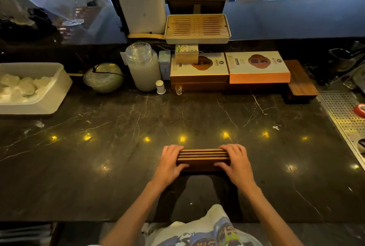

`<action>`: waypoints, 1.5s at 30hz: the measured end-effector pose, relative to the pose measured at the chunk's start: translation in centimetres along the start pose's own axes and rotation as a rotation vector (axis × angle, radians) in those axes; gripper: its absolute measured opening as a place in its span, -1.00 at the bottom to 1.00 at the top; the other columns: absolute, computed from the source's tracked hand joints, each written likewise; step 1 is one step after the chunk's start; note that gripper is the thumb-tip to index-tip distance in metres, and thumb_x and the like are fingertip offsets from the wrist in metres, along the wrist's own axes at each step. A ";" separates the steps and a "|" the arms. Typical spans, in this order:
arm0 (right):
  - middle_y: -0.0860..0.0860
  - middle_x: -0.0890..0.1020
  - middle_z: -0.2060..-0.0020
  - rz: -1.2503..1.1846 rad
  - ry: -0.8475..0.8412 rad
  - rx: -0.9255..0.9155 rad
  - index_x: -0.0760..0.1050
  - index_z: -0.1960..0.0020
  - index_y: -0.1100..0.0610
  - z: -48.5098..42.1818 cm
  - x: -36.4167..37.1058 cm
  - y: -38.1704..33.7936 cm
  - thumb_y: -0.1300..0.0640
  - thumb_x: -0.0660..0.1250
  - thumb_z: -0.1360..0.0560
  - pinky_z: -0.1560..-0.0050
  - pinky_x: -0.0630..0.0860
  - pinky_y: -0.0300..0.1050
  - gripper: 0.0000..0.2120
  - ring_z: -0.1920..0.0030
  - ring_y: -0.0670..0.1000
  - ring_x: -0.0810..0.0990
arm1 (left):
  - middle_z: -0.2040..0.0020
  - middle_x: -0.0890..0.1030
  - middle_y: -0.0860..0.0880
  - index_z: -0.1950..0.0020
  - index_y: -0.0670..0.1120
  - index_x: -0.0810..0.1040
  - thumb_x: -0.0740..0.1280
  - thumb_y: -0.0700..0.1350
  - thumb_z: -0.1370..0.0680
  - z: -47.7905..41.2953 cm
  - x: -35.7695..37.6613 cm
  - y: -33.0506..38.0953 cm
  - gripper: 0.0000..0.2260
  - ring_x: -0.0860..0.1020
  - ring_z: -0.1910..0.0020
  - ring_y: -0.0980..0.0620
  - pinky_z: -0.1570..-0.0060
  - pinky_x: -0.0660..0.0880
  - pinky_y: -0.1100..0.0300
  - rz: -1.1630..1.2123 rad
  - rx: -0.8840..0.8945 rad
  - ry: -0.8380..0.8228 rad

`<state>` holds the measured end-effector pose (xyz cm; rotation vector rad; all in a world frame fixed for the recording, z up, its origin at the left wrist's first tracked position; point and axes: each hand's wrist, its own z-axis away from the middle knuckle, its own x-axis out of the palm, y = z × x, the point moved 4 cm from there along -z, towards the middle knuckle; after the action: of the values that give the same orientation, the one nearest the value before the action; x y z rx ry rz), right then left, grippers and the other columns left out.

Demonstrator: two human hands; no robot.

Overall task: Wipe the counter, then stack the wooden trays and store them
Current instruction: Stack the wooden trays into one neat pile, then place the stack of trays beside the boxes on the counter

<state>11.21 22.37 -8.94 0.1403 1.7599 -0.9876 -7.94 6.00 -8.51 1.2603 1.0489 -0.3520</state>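
While both hands hold it, the stack of wooden trays (203, 158) sits at the front middle of the dark marble counter (118, 166), with several thin layered edges showing on top. The left hand (169, 163) grips the stack's left end, fingers curled over the far side and thumb on the near face. The right hand (235, 163) grips the right end the same way. Whether the stack rests on the stone or is just off it cannot be told. At the back of the counter stand two flat printed boxes (256, 66), with a dark wooden board (300, 81) to their right. A slatted tray (197, 28) sits on the raised ledge behind, and a white tub (39, 91) is at far left.
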 end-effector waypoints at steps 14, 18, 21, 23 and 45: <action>0.00 0.50 -0.22 -0.815 -0.034 0.506 0.25 -0.33 -0.11 3.5 2.1 2.6 0.34 0.44 -0.44 -0.01 0.54 -0.40 -0.36 -0.19 -0.16 0.53 | -0.13 0.61 0.03 -0.20 0.06 0.45 0.47 -0.30 -0.42 3.4 1.6 -1.6 -0.54 0.59 -0.16 0.17 -0.25 0.52 0.07 0.789 -0.458 -0.017; -0.04 0.53 -0.19 -0.683 -0.110 0.450 0.28 -0.22 -0.21 4.2 1.0 2.9 0.32 0.44 -0.44 -0.09 0.53 -0.33 -0.40 -0.22 -0.09 0.55 | -0.27 0.46 0.09 -0.33 0.11 0.36 0.43 -0.28 -0.46 3.3 0.8 -1.1 -0.46 0.46 -0.27 0.23 -0.32 0.42 0.23 0.549 -0.331 0.036; -0.07 0.44 -0.31 -0.296 -0.089 0.252 0.26 -0.38 -0.09 3.9 -0.1 1.7 0.28 0.45 -0.43 -0.34 0.41 -0.13 -0.35 -0.36 -0.06 0.42 | -0.28 0.46 0.09 -0.35 0.07 0.40 0.38 -0.09 -0.44 2.1 0.1 0.9 -0.53 0.39 -0.33 0.13 -0.41 0.22 0.17 -0.057 0.042 0.042; -0.01 0.49 -0.30 0.100 -0.074 0.005 0.38 -0.34 0.04 2.6 -0.2 -0.4 0.18 0.49 -0.39 -0.46 0.29 0.07 -0.44 -0.42 0.06 0.38 | -0.24 0.50 0.08 -0.32 0.06 0.41 0.33 0.15 -0.43 0.6 0.8 2.6 -0.52 0.44 -0.26 0.07 -0.32 0.26 0.13 -0.305 0.116 -0.075; 0.09 0.62 -0.10 0.491 -0.631 -0.218 0.32 -0.29 0.11 -3.8 4.0 -4.7 -0.22 0.39 -0.39 -0.01 0.50 0.04 -0.37 -0.09 0.16 0.61 | -0.07 0.56 0.04 -0.08 0.26 0.42 0.56 0.16 -0.27 0.3 -0.6 -1.2 -0.52 0.58 -0.04 0.19 -0.06 0.54 0.30 0.256 -0.276 -0.154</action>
<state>4.19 20.42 -9.32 0.0989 1.1556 -0.4094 -9.05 5.17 -8.77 1.0842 0.7643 -0.1016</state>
